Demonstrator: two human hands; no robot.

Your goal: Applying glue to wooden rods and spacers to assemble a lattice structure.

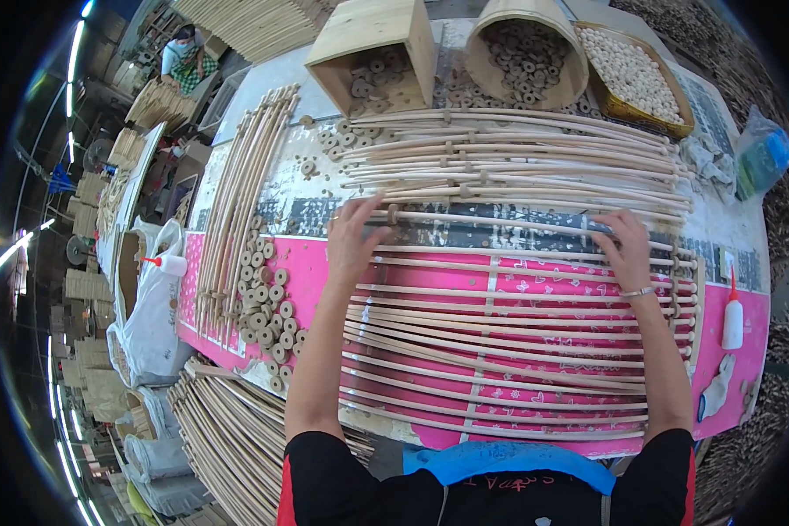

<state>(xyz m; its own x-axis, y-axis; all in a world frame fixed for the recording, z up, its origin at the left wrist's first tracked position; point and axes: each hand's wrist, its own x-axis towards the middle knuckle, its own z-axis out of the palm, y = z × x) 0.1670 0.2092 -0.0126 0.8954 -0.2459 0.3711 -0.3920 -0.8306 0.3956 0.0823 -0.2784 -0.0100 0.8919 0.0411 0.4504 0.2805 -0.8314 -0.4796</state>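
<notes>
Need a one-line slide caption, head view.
Left hand and right hand at a slender wooden rod, loose brown rings lying leftward.

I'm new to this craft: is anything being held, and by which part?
A wooden rod, near its left end by the left hand; the right hand meets it nearer its right end, grip unclear.

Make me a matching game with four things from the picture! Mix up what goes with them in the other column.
Things
1. Wooden rods in front of the person
2. Yellow basket
3. Round wooden tub
4. Right-hand squeeze bottle

Clues
A. Has brown rings inside
B. White with a red nozzle
C. Lie across the pink sheet
D. Filled with small pale balls

Right pairs: 1-C, 2-D, 3-A, 4-B
</notes>
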